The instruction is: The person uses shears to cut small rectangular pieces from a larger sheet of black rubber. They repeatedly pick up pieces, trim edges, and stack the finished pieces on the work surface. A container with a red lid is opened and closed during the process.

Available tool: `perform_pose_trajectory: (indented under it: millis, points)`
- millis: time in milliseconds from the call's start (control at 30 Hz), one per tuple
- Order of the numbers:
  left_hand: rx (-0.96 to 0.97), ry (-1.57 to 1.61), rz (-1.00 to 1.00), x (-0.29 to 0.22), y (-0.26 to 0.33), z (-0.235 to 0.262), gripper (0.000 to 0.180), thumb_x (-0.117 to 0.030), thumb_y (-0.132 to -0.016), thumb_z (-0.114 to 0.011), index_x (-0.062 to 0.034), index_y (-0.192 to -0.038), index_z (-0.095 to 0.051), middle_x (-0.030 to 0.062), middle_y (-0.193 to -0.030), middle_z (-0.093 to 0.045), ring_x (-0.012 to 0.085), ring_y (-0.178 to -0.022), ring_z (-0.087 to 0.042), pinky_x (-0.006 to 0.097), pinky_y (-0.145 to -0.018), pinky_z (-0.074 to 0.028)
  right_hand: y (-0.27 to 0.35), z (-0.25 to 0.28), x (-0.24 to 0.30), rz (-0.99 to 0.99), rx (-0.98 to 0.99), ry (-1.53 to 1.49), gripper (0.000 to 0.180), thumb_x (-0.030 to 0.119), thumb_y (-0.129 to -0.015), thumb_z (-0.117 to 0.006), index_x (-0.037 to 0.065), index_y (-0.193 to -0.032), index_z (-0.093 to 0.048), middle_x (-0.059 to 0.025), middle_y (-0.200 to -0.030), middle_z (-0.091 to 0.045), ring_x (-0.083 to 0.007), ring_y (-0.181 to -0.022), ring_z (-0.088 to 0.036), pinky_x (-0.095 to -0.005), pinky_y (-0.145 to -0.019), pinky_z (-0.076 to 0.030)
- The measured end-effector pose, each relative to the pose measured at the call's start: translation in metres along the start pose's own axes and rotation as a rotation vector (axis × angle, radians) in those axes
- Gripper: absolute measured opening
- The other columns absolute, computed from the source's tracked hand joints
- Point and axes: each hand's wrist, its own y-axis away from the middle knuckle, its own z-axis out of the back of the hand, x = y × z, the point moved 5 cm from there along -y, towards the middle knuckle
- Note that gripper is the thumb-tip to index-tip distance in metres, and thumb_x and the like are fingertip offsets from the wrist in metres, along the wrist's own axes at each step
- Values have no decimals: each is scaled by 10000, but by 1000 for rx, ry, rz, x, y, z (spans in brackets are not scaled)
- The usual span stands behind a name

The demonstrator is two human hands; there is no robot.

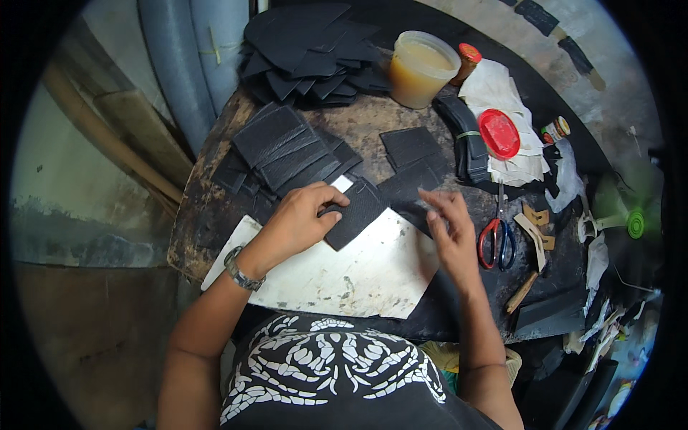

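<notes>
Black textured leather piece (356,212), roughly rectangular, flat, grain finely ribbed, one corner over white board (358,272), upper edge toward the worn wooden bench (208,208). Pinned under fingers of left hand (301,218); hand pressing down on it, thumb tucked at its near edge, metal wristwatch (241,269) on the wrist.

Far left: grey pipes (183,64) upright behind the bench. Next, fanned stack of dark embossed panels (287,150), overlapping, just above the left hand. Behind that, larger heap of plain black cut pieces (308,50).

Centre: second black square (410,145) lying apart, more black offcuts just beside the held piece. Translucent tub of amber glue (419,68) at bench's back edge.

Right hand (448,222) loose, fingers spread and slightly blurred, hovering near the right edge of the leather piece, gripping nothing visible; cannot tell if fingertips touch the bench.

Further right: red-handled scissors (496,242) flat on the bench, near the right hand. Bundle of black strips with a band (466,140), red lid (499,133) on white rags (502,93). Small wooden scraps (536,229) beyond the scissors.
</notes>
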Motion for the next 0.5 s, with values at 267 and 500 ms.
perform_pose_trajectory:
  millis: [267,500]
  points:
    - [-55,82,-6,18,20,-4,302,53,-862,-647,3,-1160,-658,24,-923,-603,68,-716,-523,209,-652,-438,18,-39,14,86,-1,82,468,11,-886,-564,62,-1351,-591,-147,-1088,-578,-247,-1061,-540,-340,-938,-436]
    - [-230,764,-115,-3,32,-24,846,89,-842,-670,-78,-1524,-199,113,-1059,-585,129,-928,-613,242,-809,-518,8,-62,38,-183,145,-586,914,-144,-852,-530,132,-1589,-67,-109,-1142,-604,-146,-944,-556,-260,-828,-458]
